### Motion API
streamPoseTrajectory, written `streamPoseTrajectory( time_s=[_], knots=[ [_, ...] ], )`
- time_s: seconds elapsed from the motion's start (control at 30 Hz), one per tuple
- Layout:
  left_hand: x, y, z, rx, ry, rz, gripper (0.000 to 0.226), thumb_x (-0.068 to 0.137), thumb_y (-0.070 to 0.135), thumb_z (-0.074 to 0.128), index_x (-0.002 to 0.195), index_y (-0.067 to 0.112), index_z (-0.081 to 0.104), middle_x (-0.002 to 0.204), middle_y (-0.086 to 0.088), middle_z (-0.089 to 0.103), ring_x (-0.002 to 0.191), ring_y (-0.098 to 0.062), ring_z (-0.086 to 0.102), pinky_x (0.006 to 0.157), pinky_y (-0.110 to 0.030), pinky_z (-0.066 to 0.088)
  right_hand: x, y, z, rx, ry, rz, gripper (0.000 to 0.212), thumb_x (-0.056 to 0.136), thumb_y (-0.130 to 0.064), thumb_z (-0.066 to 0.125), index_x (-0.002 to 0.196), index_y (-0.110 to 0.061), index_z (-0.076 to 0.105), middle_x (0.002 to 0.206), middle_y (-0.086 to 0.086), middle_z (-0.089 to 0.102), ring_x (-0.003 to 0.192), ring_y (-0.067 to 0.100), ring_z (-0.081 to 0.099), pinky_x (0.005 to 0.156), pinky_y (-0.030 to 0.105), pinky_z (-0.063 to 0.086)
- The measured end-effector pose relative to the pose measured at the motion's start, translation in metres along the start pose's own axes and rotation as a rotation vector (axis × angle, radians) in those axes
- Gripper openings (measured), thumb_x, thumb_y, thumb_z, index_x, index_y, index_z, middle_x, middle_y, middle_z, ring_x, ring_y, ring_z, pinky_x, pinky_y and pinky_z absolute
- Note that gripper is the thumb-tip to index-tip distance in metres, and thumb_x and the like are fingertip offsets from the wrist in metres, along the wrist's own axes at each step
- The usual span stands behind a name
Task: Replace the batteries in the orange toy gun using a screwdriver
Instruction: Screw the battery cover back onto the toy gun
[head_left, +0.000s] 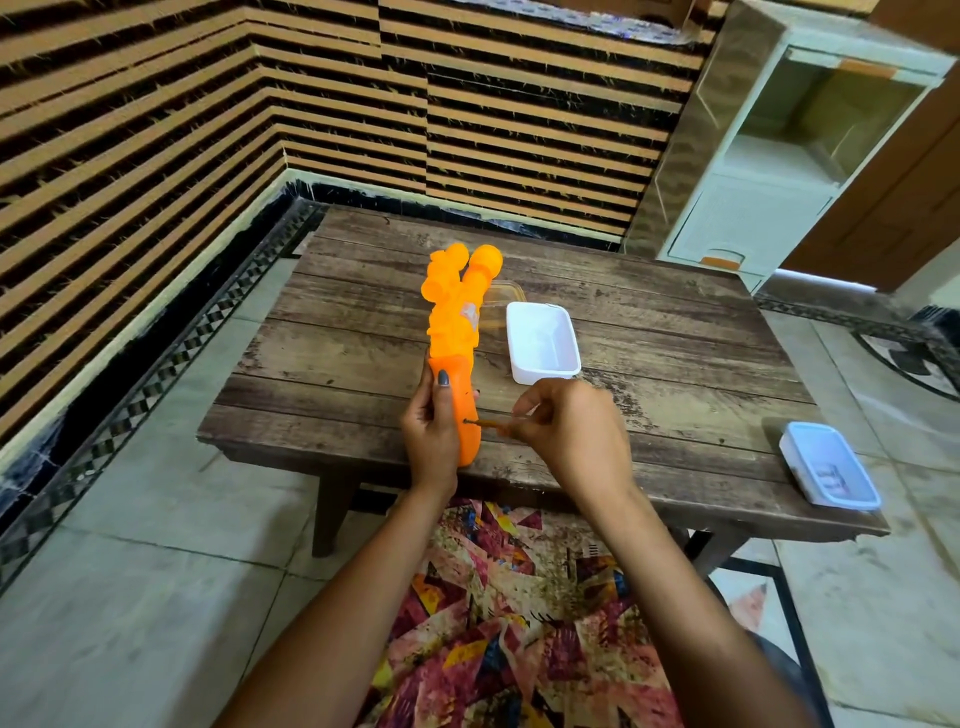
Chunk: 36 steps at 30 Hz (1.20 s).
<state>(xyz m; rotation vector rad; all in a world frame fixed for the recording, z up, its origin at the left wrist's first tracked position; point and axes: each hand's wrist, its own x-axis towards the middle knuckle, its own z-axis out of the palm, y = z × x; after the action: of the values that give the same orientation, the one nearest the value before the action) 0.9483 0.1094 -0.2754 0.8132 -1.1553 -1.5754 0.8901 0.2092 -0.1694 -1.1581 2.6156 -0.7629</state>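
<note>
Right in the middle of the frame, the gun (457, 332) is held up over the tabletop (675, 338). It is bright orange and bumpy at the top. Its long smooth end points down toward the near edge of the tabletop. I cannot tell if that end touches the wood.

The left hand (428, 431) grips the smooth lower part of the gun. Its thumb lies flat on the front, and the nail is dark.

The right hand (571, 431) is just to the right of the gun. Its fingers are curled and pinch the screwdriver (491, 424). The thin screwdriver lies sideways, and its tip touches the side of the gun low down, near the left hand.

A white tub (543, 343) with no lid sits on the tabletop just right of the gun. A clear lid (504, 292) peeks out behind the gun, next to the tub's far end.

At the right edge of the tabletop, well apart from the hands, sits a box (826, 470) with a pale blue rim.

A white cabinet (779, 156) stands in the upper right of the frame. A striped brown wall fills the upper left. A cloth (519, 623) with pink, red and yellow shapes shows at the bottom, between the two arms.
</note>
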Motion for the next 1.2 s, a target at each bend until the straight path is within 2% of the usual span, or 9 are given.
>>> streamPoseTrajectory(
  time_s=[0.17, 0.3, 0.37, 0.57, 0.7, 0.77, 0.9, 1.1, 1.2],
  knots=[
    [-0.0002, -0.0003, 0.0002, -0.002, -0.009, -0.006, 0.033, 0.097, 0.020, 0.043, 0.126, 0.009, 0.054, 0.085, -0.008, 0.068, 0.073, -0.011, 0.066, 0.067, -0.026, 0.053, -0.0011, -0.0023, -0.0004, -0.048, -0.019, -0.033, 0.014, 0.083, -0.036, 0.065, 0.082, -0.022, 0.066, 0.074, 0.005, 0.069, 0.072, 0.025, 0.063, 0.062, 0.031, 0.046],
    [0.0007, -0.0003, -0.0020, -0.012, -0.009, -0.008, 0.026, 0.096, 0.020, 0.044, 0.119, 0.020, 0.056, 0.075, 0.006, 0.070, 0.071, -0.009, 0.066, 0.066, -0.028, 0.054, -0.0014, -0.0027, -0.0039, 0.008, -0.155, -0.065, 0.040, 0.064, -0.026, 0.083, 0.097, -0.020, 0.061, 0.080, -0.001, 0.059, 0.076, 0.018, 0.056, 0.065, 0.029, 0.043],
    [-0.0003, 0.0002, -0.0010, 0.003, -0.008, -0.011, 0.028, 0.096, 0.021, 0.044, 0.121, 0.018, 0.056, 0.079, 0.001, 0.070, 0.071, -0.009, 0.066, 0.065, -0.026, 0.054, 0.0002, -0.0002, -0.0043, 0.042, -0.098, -0.058, 0.034, 0.066, -0.019, 0.082, 0.093, -0.019, 0.061, 0.074, -0.003, 0.060, 0.073, 0.019, 0.058, 0.064, 0.030, 0.045],
    [-0.0013, -0.0002, -0.0013, 0.029, -0.004, -0.012, 0.035, 0.096, 0.022, 0.043, 0.127, 0.007, 0.054, 0.088, -0.013, 0.067, 0.078, -0.021, 0.063, 0.068, -0.032, 0.052, 0.0013, -0.0006, 0.0025, -0.097, 0.013, -0.015, 0.027, 0.085, -0.039, 0.063, 0.104, -0.019, 0.061, 0.085, 0.009, 0.070, 0.083, 0.029, 0.065, 0.072, 0.035, 0.050],
    [-0.0009, 0.0004, -0.0018, 0.027, 0.012, -0.026, 0.033, 0.096, 0.022, 0.044, 0.126, 0.012, 0.053, 0.089, -0.011, 0.067, 0.078, -0.020, 0.065, 0.069, -0.031, 0.053, 0.0003, -0.0028, -0.0013, -0.015, -0.156, -0.017, 0.046, 0.065, -0.031, 0.082, 0.102, -0.022, 0.056, 0.084, 0.000, 0.061, 0.083, 0.021, 0.060, 0.072, 0.034, 0.049],
    [-0.0014, 0.0006, -0.0011, 0.029, 0.005, -0.022, 0.034, 0.096, 0.020, 0.043, 0.128, 0.012, 0.051, 0.093, -0.017, 0.066, 0.081, -0.024, 0.063, 0.071, -0.033, 0.052, -0.0011, -0.0017, -0.0021, -0.026, -0.110, -0.024, 0.035, 0.067, -0.023, 0.082, 0.094, -0.024, 0.060, 0.080, -0.001, 0.062, 0.082, 0.021, 0.061, 0.069, 0.032, 0.049],
    [-0.0003, 0.0011, -0.0011, 0.039, 0.021, -0.038, 0.036, 0.097, 0.021, 0.043, 0.129, 0.008, 0.052, 0.098, -0.024, 0.066, 0.084, -0.029, 0.061, 0.075, -0.039, 0.051, -0.0027, -0.0031, -0.0013, -0.004, 0.007, 0.001, 0.013, 0.077, -0.034, 0.071, 0.084, -0.025, 0.064, 0.074, 0.001, 0.069, 0.074, 0.022, 0.063, 0.065, 0.031, 0.049],
    [-0.0004, 0.0007, -0.0031, 0.040, 0.020, -0.037, 0.047, 0.092, 0.035, 0.048, 0.127, 0.005, 0.053, 0.089, -0.022, 0.064, 0.078, -0.030, 0.058, 0.072, -0.042, 0.050, -0.0008, -0.0056, -0.0020, -0.003, -0.171, -0.031, 0.037, 0.070, -0.031, 0.079, 0.099, -0.022, 0.058, 0.087, 0.001, 0.063, 0.082, 0.021, 0.059, 0.071, 0.034, 0.050],
    [-0.0010, 0.0017, -0.0030, 0.046, 0.001, -0.044, 0.043, 0.095, 0.030, 0.047, 0.130, 0.005, 0.051, 0.092, -0.022, 0.067, 0.079, -0.022, 0.065, 0.071, -0.037, 0.053, -0.0015, -0.0035, -0.0023, -0.002, -0.074, -0.045, 0.030, 0.068, -0.023, 0.080, 0.090, -0.024, 0.060, 0.079, -0.002, 0.063, 0.077, 0.020, 0.060, 0.067, 0.032, 0.048]
  ],
)
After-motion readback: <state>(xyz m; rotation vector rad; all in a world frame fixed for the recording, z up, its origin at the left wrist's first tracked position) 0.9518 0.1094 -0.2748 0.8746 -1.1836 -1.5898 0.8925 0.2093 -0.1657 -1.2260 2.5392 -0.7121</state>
